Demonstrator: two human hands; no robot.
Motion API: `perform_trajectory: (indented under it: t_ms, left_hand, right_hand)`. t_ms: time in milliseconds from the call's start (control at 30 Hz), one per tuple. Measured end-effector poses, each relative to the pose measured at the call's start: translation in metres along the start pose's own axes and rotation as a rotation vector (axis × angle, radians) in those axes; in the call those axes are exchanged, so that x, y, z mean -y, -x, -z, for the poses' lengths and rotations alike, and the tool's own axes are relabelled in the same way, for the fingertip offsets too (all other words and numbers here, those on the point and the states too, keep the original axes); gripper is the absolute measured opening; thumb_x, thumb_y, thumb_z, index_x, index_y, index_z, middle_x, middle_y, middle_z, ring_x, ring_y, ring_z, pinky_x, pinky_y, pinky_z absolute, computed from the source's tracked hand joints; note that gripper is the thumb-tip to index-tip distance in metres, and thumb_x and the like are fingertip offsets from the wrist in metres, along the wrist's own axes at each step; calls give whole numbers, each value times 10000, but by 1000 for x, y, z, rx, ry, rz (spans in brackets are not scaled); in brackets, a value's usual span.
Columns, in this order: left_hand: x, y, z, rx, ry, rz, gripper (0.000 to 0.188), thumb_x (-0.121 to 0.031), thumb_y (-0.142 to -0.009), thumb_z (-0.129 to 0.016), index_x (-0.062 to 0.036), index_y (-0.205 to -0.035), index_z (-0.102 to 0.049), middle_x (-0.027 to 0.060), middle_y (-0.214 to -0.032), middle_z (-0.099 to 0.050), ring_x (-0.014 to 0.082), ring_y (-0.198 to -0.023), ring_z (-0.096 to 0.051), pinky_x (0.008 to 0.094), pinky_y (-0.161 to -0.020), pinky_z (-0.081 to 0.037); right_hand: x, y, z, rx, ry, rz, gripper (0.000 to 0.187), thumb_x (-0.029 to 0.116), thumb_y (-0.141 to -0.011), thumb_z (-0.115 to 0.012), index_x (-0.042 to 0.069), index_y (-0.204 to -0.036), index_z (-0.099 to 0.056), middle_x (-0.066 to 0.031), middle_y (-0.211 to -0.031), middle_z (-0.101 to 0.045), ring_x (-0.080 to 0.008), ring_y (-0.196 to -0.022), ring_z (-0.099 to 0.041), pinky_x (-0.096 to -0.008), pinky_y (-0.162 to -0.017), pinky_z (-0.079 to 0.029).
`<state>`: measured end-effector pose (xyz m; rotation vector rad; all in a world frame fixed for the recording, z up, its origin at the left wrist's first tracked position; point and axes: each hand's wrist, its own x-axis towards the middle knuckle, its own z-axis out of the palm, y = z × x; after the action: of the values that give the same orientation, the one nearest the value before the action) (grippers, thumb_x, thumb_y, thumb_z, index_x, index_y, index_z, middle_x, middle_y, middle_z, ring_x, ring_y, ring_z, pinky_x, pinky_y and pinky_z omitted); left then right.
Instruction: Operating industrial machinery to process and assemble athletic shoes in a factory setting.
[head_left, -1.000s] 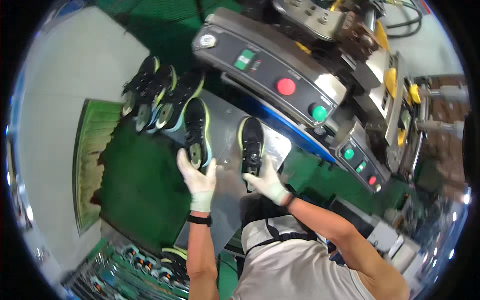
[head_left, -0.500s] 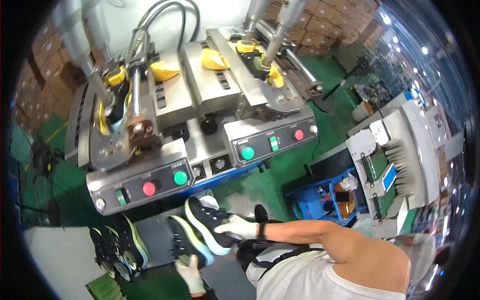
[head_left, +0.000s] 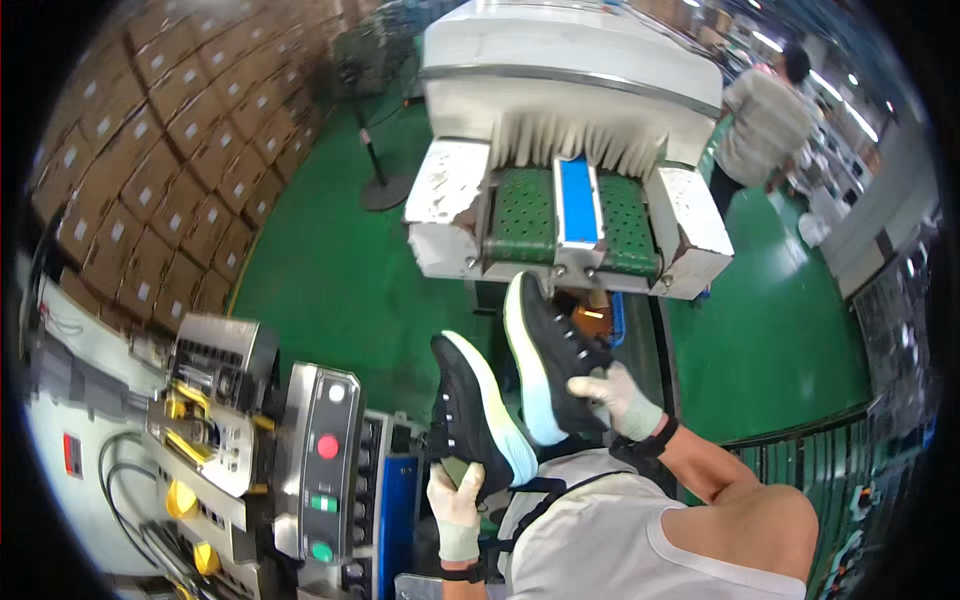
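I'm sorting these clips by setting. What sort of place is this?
Most likely a shoe factory floor. Gloved hands hold two black shoes before a conveyor machine, a control panel with coloured buttons stands at the left, and stacked cartons line the green floor.

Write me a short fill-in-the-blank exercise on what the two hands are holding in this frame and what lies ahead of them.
1. Each gloved hand holds one black ____ with a pale sole.
2. The right hand holds its shoe closer to the conveyor machine than the ____ hand's shoe.
3. The strip down the middle of the machine's green belt is ____.
4. The floor around the machine is ____.

Missing words: shoe; left; blue; green
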<state>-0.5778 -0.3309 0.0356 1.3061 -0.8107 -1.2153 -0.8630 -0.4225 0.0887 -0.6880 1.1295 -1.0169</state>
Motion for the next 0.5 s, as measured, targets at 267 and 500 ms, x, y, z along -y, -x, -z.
perform_trajectory:
  t_ms: [267, 500]
  left_hand:
    - [-75, -280, -258, 182, -381, -510, 561, -160, -927, -842, 74, -1376, -601, 224, -1251, -737, 319, -1094, -722, 420, -998, -559]
    - [-26, -511, -399, 126, -616, -724, 745, -283, -998, -730, 58, -1591, -437, 319, -1466, -628, 474, -1343, -623, 488, -1124, -511]
  right_hand:
    - [184, -166, 217, -371, 454, 481, 696, 59, -919, -792, -46, -1551, -520, -156, -1457, -663, -252, -1279, -662, -390, -1117, -530]
    - [224, -374, 247, -881, 902, 601, 613, 334, -867, -779, -69, -1306, -633, -318, -1131, -754, -465, -1068, -735, -510, -929, -571]
